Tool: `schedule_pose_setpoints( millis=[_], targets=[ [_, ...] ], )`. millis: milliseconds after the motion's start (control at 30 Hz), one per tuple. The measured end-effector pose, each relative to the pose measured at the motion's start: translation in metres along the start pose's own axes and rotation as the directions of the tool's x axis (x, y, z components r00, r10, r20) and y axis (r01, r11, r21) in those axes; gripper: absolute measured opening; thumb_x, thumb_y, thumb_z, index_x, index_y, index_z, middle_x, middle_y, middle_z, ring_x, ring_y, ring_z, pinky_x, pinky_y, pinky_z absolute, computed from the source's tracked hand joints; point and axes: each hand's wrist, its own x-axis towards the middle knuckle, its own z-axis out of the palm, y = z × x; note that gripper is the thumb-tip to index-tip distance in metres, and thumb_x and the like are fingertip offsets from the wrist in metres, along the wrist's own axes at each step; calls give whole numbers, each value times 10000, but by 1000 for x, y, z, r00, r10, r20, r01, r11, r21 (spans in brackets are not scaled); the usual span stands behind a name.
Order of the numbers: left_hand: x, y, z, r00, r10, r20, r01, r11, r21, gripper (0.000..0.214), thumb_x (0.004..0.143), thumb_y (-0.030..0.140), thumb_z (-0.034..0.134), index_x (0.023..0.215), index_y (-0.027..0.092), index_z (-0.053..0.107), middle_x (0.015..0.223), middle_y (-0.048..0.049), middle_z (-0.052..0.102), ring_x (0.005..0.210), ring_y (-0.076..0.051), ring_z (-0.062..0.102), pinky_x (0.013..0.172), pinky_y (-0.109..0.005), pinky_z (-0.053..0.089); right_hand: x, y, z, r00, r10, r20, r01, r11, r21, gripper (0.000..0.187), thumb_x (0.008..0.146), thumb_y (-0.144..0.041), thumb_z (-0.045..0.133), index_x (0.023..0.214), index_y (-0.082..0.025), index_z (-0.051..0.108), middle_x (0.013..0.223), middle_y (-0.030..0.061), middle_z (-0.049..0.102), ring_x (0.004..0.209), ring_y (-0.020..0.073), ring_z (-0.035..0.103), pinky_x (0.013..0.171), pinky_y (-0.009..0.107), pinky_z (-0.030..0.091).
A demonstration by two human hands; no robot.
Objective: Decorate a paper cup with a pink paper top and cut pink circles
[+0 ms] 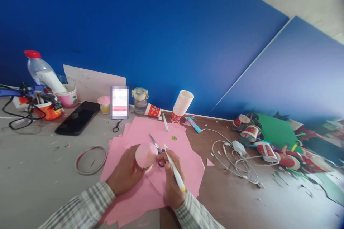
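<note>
My left hand is wrapped round a small paper cup, most of it hidden by the fingers. A round pink paper piece with faint drawn marks covers the cup's top. In my right hand is a white marker with a yellow end, slanting up past the fingers. The right fingertips are close to the disc's right edge; whether they touch it I cannot tell. Behind the hands, scissors lie on pink paper sheets, their handles partly hidden. A small green round sticker and another marker lie beyond.
At the back stand a cup stack, a tipped red cup and a glass jar. A black phone and tape ring lie left. Right are white cables, several paper cups and green paper.
</note>
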Motion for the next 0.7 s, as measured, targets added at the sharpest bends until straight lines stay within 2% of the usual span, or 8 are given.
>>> schedule_pose_setpoints(
  millis=[167, 333, 433, 633, 700],
  targets=[
    [0, -2, 5, 998, -44, -43, 45, 999, 27, 435, 601, 267, 656, 1016, 301, 533, 963, -36, 632, 874, -279, 576, 732, -419, 513, 1, 2, -2, 997, 50, 53, -52, 998, 34, 311, 834, -388, 457, 1072, -212, 553, 896, 76, 689, 786, 249, 648, 636, 374, 549],
    [-2, -12, 9, 996, -59, -63, 64, 995, 75, 684, 432, 303, 773, 1062, 314, 506, 945, -25, 625, 863, -296, 562, 698, -437, 516, 2, 4, 0, 992, 117, 34, -121, 985, 122, 315, 833, -396, 458, 1081, -220, 539, 974, 93, 663, 828, 260, 658, 664, 391, 557],
    [-3, -13, 9, 996, -75, -50, 79, 993, 82, 704, 372, 321, 795, 1023, 294, 530, 942, -34, 608, 876, -305, 554, 725, -459, 513, 3, 4, 1, 988, 152, 36, -156, 974, 166, 323, 833, -400, 459, 1099, -228, 518, 988, 91, 653, 804, 256, 673, 669, 393, 555],
    [-1, -2, 4, 1000, 11, -3, -11, 1000, 22, 478, 588, 303, 672, 1045, 282, 531, 1023, -47, 619, 942, -274, 553, 797, -418, 500, 6, 3, 2, 983, 180, 48, -186, 953, 237, 340, 815, -425, 487, 1088, -223, 515, 1005, 104, 644, 835, 270, 676, 688, 399, 560],
    [0, -1, 5, 999, -3, -36, 4, 1000, 23, 418, 607, 311, 658, 1010, 281, 551, 985, -39, 647, 896, -267, 580, 759, -402, 517, 6, 4, 2, 982, 177, 66, -188, 946, 265, 334, 814, -419, 495, 1085, -226, 516, 1008, 108, 646, 848, 272, 672, 701, 406, 559]
  ],
)
